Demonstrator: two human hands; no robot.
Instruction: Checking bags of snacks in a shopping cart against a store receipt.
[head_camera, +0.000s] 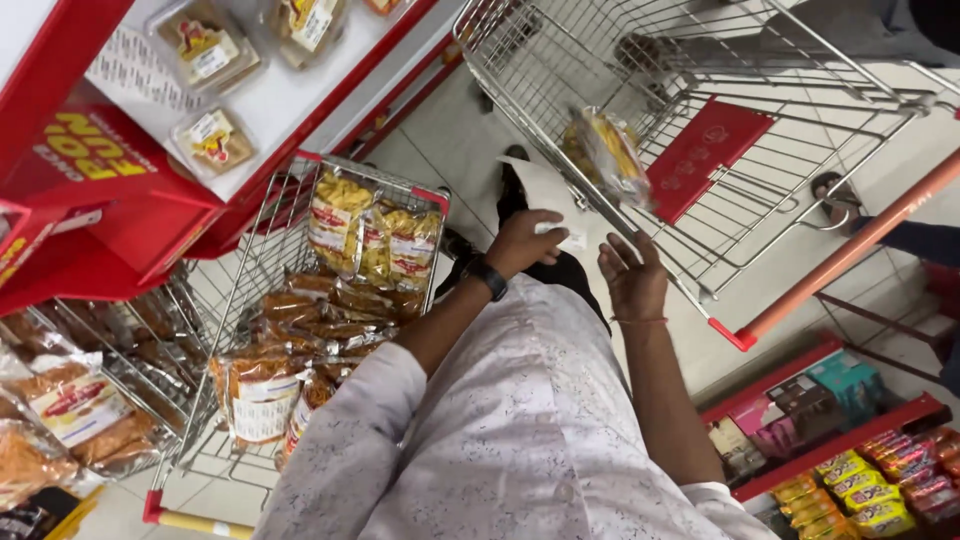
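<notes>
Above your waist, your left hand (525, 243) grips a white paper slip (545, 198), fingers clamped on it. Your right hand (632, 278) is open, fingers apart, under a yellow snack packet (605, 152) at 12 o'clock, inside the empty cart (700, 100).

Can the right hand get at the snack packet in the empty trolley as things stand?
Probably yes: the right hand is open at the trolley rim, just below the snack packet, with nothing between them.
</notes>
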